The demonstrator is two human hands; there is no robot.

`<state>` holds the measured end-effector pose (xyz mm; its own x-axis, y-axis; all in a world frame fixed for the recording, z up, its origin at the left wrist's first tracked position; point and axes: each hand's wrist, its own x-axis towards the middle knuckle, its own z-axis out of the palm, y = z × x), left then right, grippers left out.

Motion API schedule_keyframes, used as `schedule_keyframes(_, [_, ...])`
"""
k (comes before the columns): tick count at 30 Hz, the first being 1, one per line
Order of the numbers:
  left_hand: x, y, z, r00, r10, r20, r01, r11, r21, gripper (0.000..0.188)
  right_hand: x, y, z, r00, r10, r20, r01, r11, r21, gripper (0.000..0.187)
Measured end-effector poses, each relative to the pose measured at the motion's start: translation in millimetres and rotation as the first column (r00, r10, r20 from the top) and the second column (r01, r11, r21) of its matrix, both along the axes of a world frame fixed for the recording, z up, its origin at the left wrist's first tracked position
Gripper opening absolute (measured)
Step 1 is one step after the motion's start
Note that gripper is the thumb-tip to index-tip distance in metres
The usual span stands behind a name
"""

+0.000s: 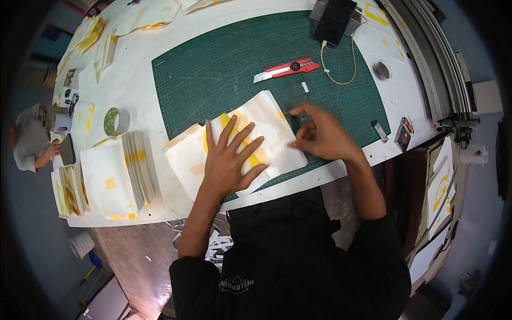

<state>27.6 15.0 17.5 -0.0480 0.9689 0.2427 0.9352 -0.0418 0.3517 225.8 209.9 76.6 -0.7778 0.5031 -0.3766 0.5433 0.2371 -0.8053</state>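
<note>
White paper sheets with yellow print [274,133] lie partly folded at the near edge of a green cutting mat [213,74]. My left hand [226,160] rests on them with its fingers spread flat, covering part of a yellow band. Just off the right edge of the sheets is my right hand [322,132]. Its index finger and thumb are apart, the other fingers curl in, and nothing shows between them. A red utility knife [288,69] with its blade out lies on the mat beyond the sheets, near a small white paper scrap [305,87].
Stacks of folded yellow-printed paper [106,173] stand on the left, near a roll of tape [116,121]. A phone [335,21] with a cable is at the far right. A lighter [379,130] and a small box [404,133] lie rightward. Another person [32,136] is at far left.
</note>
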Motion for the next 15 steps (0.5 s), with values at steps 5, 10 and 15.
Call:
schedule_keyframes(5, [0,1,-2,1.000,-0.004,-0.001,0.004,1.000,-0.024,0.052,13,-4,-12,0.999,-0.005,0.041,0.007,0.999,-0.046,0.059])
schedule_keyframes(10, [0,0,-3,1.000,-0.013,0.015,0.013,1.000,-0.012,0.053,21,-6,-11,1.000,-0.026,-0.001,0.026,0.997,-0.079,0.061])
schedule_keyframes(15, [2,1,-1,1.000,-0.010,0.018,0.011,1.000,-0.022,0.053,31,-9,-12,0.998,-0.020,0.066,0.029,0.990,-0.135,0.058])
